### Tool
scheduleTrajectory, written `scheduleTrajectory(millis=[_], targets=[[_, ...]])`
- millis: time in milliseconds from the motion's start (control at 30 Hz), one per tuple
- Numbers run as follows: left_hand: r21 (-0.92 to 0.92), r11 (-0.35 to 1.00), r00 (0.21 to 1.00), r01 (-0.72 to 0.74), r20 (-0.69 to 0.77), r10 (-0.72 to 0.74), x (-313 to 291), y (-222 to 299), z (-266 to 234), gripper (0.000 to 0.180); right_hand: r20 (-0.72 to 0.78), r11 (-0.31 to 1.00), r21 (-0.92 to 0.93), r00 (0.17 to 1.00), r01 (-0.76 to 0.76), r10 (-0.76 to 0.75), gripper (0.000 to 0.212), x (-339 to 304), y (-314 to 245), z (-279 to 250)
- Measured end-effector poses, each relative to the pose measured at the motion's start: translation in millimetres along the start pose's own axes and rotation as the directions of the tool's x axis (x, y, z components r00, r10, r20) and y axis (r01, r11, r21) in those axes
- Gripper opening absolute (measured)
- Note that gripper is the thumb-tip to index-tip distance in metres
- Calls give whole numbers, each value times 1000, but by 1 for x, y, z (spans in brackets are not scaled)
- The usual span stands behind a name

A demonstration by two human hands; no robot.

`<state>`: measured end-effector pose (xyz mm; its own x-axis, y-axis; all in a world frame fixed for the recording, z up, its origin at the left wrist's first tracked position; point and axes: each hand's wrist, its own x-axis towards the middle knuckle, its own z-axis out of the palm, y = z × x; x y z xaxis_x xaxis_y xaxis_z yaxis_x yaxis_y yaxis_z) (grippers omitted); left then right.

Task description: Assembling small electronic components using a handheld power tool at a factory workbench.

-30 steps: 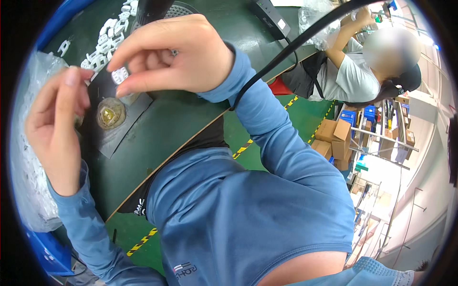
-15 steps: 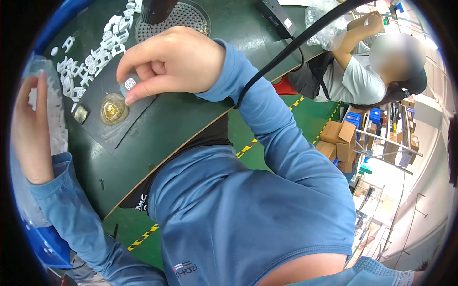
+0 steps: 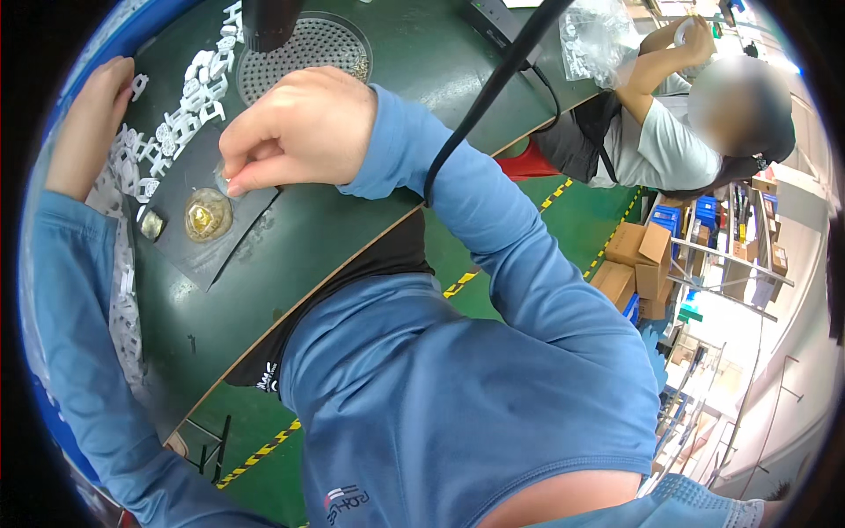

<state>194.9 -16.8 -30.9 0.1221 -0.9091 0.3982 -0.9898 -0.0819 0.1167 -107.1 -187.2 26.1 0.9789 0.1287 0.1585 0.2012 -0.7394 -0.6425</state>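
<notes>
My right hand [image 3: 295, 132] is closed in a pinch above a dark flat mat [image 3: 198, 260]. Between its thumb and fingers is a small white part, mostly hidden now; a pale, see-through edge shows below the fingertips. Just beside the fingertips sits a round, cloudy lump with an amber middle [image 3: 209, 216]. A smaller clear-yellowish piece [image 3: 151, 225] lies at the mat's left corner. My left hand [image 3: 95, 119] is at the far left with its fingers curled together. Its fingertips are right next to a loose white plastic part [image 3: 138, 86]; whether they grip anything is hidden.
Several white plastic parts [image 3: 180, 123] lie strewn along the green table beyond the mat. A perforated round metal plate [image 3: 304, 57] stands at the back under a dark cylinder [image 3: 268, 25]. A black cable [image 3: 493, 97] crosses over my right forearm. A co-worker [image 3: 660, 132] sits at right.
My left hand has moved from the plastic bag at the left edge up to the loose white parts, its fingers now curled. The right hand has turned slightly, covering more of its white part.
</notes>
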Motion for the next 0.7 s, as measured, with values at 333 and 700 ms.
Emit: scheduleTrajectory(millis=[333,700], targets=[[-321,891,944,320,30,-328,8,177,-64,15,-528,950,-229,793,212,-304,36,6,8,15],[-791,335,788,512,277,-550,-26,184,-84,20,-455,909,63,823,411,-340,22,11,-10,10]])
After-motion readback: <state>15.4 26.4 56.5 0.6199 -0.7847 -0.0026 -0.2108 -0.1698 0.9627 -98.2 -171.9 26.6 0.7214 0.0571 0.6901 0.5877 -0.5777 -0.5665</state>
